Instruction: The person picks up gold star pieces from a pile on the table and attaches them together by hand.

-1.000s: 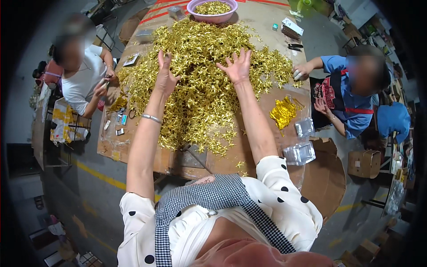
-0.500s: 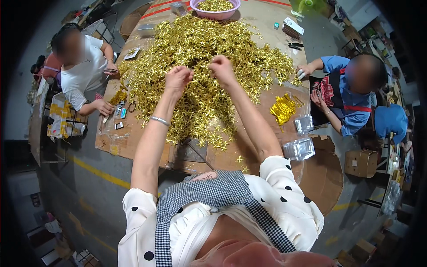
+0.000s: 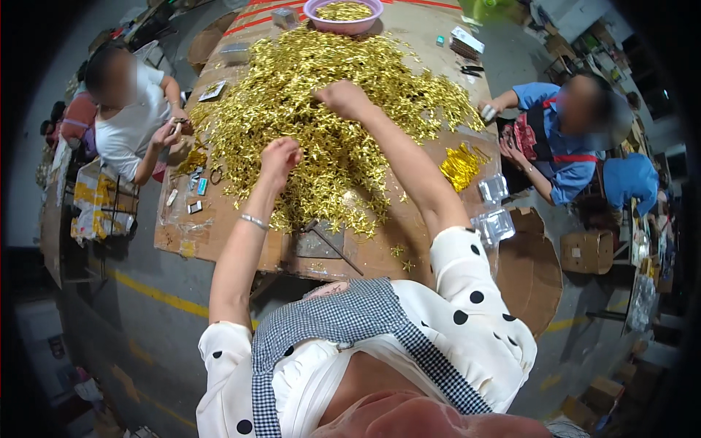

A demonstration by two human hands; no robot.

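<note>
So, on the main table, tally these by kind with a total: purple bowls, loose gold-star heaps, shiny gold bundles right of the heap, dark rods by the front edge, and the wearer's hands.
Purple bowl: 1
Gold-star heap: 1
Shiny gold bundle: 1
Dark rod: 1
Wearer's hands: 2
Total: 6

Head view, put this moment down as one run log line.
left hand: curled, at gold star pile, grip unclear; right hand: curled, farther across pile, grip unclear; purple bowl: beyond pile, holding gold pieces
</note>
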